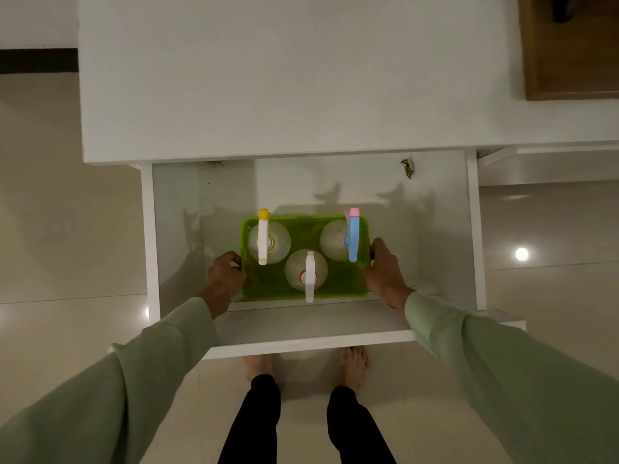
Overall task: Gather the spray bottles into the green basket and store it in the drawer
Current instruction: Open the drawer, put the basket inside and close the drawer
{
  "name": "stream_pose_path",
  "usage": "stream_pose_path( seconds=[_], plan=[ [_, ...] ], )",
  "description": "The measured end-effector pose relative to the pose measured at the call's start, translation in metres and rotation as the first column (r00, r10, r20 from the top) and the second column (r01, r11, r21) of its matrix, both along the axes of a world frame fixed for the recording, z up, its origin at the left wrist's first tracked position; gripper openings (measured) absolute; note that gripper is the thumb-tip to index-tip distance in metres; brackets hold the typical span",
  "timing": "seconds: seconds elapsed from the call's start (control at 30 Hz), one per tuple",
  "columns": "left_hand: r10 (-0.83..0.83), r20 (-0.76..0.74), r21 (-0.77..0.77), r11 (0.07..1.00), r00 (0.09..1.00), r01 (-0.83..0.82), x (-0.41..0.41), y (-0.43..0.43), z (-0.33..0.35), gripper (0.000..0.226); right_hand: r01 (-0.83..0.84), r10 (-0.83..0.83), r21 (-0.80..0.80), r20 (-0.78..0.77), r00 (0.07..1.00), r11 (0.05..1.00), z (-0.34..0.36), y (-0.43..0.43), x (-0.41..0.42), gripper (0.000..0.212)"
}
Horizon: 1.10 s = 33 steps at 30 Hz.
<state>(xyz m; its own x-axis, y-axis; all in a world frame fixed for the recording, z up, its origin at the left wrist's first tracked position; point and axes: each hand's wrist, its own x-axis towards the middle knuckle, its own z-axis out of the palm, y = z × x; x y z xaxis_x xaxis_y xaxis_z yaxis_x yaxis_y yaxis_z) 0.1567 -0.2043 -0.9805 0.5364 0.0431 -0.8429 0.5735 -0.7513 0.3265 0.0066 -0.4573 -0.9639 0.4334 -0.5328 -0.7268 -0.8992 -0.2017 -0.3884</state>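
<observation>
Gathering looked complete: three translucent round-bodied spray bottles stood upright inside the green perforated plastic basket (303, 256), one with a white trigger and yellow nozzle (263, 236) on the side nearest the left hand (225, 274), one with a blue trigger and pink nozzle (353, 234) on the side nearest the right hand (384, 270), and one all-white trigger bottle (309, 276) midway between the two hands, toward the person. No other bottle showed anywhere in view. The basket sat low inside the open white drawer (147, 236), close behind its front panel, with bare drawer floor beyond the hands on the far side. Left hand was clamped on the basket's left short wall, fingers curled over the rim; right hand was clamped on the right short wall likewise. Whether the basket's base already rested on the drawer floor or hung just above it could not be told from this angle. A small crumpled scrap (408, 166) lay in the drawer's far corner, well beyond the right hand. The white tabletop (268, 78) of the cabinet above the drawer carried nothing. Judged remaining: settle the basket, let go with both hands, then push the drawer closed. Drawer stood pulled fully out, so the storing step was not yet finished.
</observation>
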Motion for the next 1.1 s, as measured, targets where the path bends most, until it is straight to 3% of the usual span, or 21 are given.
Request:
stream_pose_path(
  seconds=[0.13, 0.3, 0.43, 0.5, 0.6, 0.77, 0.87, 0.97, 1.0, 1.07, 1.1],
  plan=[
    [-0.003, -0.033, 0.007, 1.000, 0.999, 0.004, 0.000, 0.001, -0.004, 0.025, -0.029, 0.029, -0.003, -0.024, 0.999, 1.000, 0.000, -0.001, 0.001, 0.019],
    [-0.001, -0.090, -0.021, 1.000, 0.996, -0.001, -0.002, -0.001, 0.000, 0.035, -0.043, 0.047, 0.043, -0.096, 0.994, 0.998, -0.001, -0.002, -0.002, 0.017],
    [0.021, -0.068, -0.038, 0.999, 0.997, -0.024, -0.004, 0.000, 0.015, 0.059, 0.074, -0.063, 0.104, -0.107, 0.992, 0.992, 0.012, -0.005, -0.005, 0.053],
    [0.022, 0.037, -0.059, 0.998, 0.999, -0.019, -0.009, -0.001, 0.037, 0.062, 0.137, -0.135, 0.065, -0.026, 0.990, 0.988, 0.032, -0.004, -0.007, 0.058],
    [-0.022, 0.213, -0.063, 0.997, 0.977, 0.036, -0.025, 0.000, 0.077, 0.053, 0.232, -0.227, -0.016, 0.157, 0.961, 0.973, 0.070, 0.005, -0.016, 0.047],
    [0.143, 0.343, -0.194, 0.978, 0.928, -0.079, -0.070, 0.008, 0.156, 0.032, 0.445, -0.411, 0.029, 0.442, 0.797, 0.895, 0.141, 0.042, -0.047, 0.027],
    [0.375, 0.240, -0.231, 0.918, 0.895, -0.322, -0.103, 0.009, 0.187, 0.022, 0.614, -0.508, -0.065, 0.496, 0.704, 0.787, 0.167, 0.069, -0.070, 0.012],
    [0.545, 0.168, -0.198, 0.835, 0.821, -0.514, -0.125, 0.000, 0.201, 0.014, 0.775, -0.712, -0.033, 0.370, 0.597, 0.632, 0.169, 0.093, -0.084, 0.021],
    [0.611, 0.154, -0.191, 0.789, 0.776, -0.583, -0.129, -0.003, 0.203, 0.009, 0.836, -0.803, 0.023, 0.294, 0.519, 0.549, 0.166, 0.099, -0.086, 0.022],
    [0.760, 0.073, -0.152, 0.648, 0.645, -0.746, -0.136, -0.011, 0.201, 0.005, 0.927, -0.956, 0.235, 0.101, 0.276, 0.293, 0.165, 0.106, -0.081, 0.021],
    [0.809, 0.021, -0.111, 0.586, 0.588, -0.802, -0.138, -0.014, 0.198, 0.012, 0.923, -0.983, 0.342, 0.014, 0.184, 0.177, 0.164, 0.108, -0.077, 0.027]
  ],
)
